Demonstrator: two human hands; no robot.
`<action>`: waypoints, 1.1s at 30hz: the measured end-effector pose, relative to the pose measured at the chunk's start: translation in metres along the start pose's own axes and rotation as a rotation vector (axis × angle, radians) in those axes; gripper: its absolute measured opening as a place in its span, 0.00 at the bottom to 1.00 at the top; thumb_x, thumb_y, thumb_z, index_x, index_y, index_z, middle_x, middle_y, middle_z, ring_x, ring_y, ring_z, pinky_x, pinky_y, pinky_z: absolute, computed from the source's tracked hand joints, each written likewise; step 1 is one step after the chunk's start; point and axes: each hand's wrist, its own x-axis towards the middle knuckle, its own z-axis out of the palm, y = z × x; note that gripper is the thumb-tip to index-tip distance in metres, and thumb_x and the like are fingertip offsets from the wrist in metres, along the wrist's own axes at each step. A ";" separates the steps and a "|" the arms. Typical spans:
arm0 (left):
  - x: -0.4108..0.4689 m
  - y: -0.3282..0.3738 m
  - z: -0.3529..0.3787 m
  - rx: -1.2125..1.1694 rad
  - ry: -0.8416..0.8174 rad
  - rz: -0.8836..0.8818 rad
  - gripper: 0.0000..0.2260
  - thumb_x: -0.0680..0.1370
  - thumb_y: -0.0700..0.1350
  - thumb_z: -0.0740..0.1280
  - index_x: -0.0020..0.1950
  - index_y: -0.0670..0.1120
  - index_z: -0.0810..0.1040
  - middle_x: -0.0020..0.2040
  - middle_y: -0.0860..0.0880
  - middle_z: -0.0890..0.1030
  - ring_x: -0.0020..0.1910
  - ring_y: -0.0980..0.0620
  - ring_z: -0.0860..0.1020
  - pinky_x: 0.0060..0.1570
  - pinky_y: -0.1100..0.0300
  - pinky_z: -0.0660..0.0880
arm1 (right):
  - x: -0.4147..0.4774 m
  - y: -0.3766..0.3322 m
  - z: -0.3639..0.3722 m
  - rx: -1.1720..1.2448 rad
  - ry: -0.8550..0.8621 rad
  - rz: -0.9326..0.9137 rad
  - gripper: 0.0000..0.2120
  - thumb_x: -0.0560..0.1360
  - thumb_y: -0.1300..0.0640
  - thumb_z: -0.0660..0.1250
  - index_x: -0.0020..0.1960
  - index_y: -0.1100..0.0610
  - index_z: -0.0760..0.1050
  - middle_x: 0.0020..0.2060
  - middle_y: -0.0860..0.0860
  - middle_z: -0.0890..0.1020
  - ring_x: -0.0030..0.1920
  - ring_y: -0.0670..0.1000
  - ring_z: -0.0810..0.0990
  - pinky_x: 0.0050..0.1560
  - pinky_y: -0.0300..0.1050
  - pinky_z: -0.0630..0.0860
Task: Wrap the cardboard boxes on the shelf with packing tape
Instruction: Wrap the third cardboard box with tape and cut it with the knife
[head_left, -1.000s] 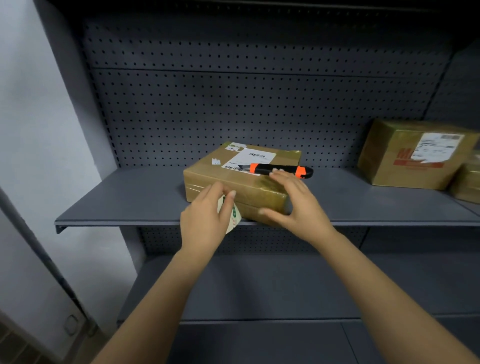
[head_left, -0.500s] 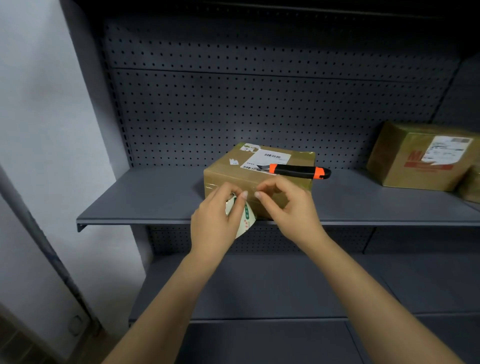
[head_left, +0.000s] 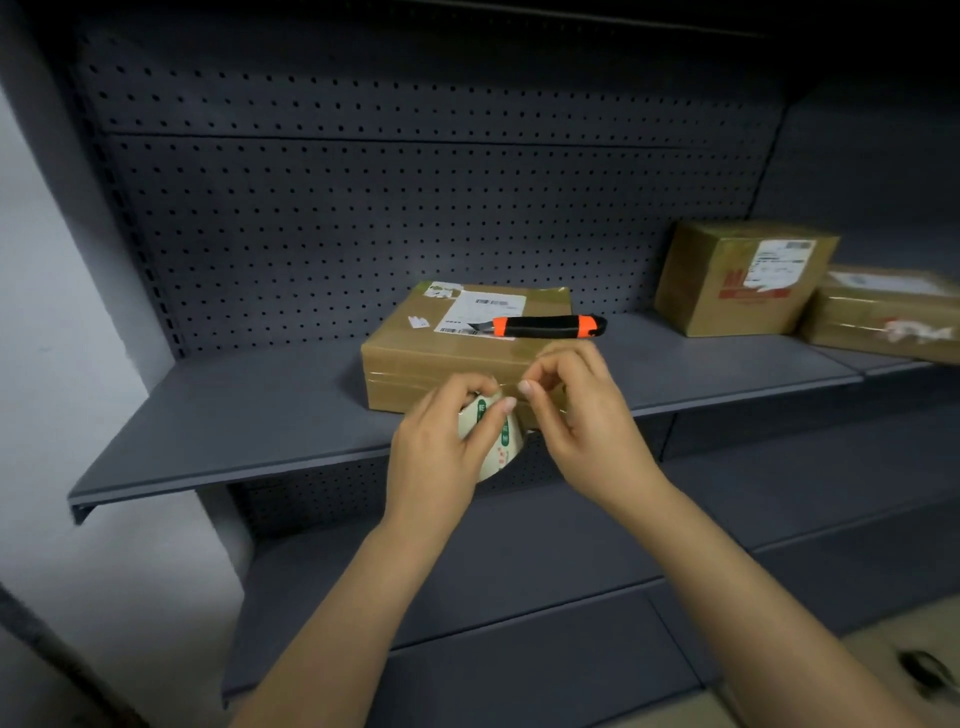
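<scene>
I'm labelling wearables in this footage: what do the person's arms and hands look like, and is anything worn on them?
Both forearms are bare for their whole visible length, with no sleeves in view. The left hand and right hand wear no gloves, and no rings, watch or wristbands show. Fingernails look short and unpainted.

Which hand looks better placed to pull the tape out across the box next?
The right hand, I think. Its fingertips pinch at the tape's end, against the flat box. The left hand is occupied gripping the tape roll.

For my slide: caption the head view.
Left hand holds tape roll; right hand picks at it before box.
</scene>
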 end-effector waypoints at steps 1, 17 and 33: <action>-0.001 0.004 0.004 -0.035 -0.011 0.017 0.09 0.76 0.50 0.72 0.52 0.47 0.80 0.47 0.65 0.78 0.49 0.65 0.76 0.47 0.60 0.74 | -0.004 0.001 -0.007 0.010 -0.002 0.017 0.02 0.81 0.57 0.62 0.49 0.54 0.72 0.53 0.46 0.71 0.53 0.42 0.74 0.53 0.35 0.71; 0.032 0.054 0.146 -0.209 -0.492 0.237 0.09 0.78 0.50 0.69 0.49 0.46 0.73 0.45 0.59 0.74 0.48 0.61 0.71 0.47 0.70 0.67 | -0.043 0.098 -0.122 0.123 0.163 0.292 0.11 0.79 0.62 0.66 0.59 0.51 0.74 0.54 0.47 0.82 0.56 0.42 0.81 0.57 0.42 0.78; 0.098 0.003 0.283 0.439 -0.407 0.216 0.10 0.78 0.52 0.65 0.52 0.47 0.75 0.48 0.51 0.79 0.50 0.48 0.75 0.49 0.57 0.68 | 0.046 0.299 -0.119 -0.156 -0.096 -0.051 0.08 0.77 0.62 0.68 0.55 0.58 0.78 0.51 0.52 0.77 0.51 0.55 0.77 0.51 0.53 0.76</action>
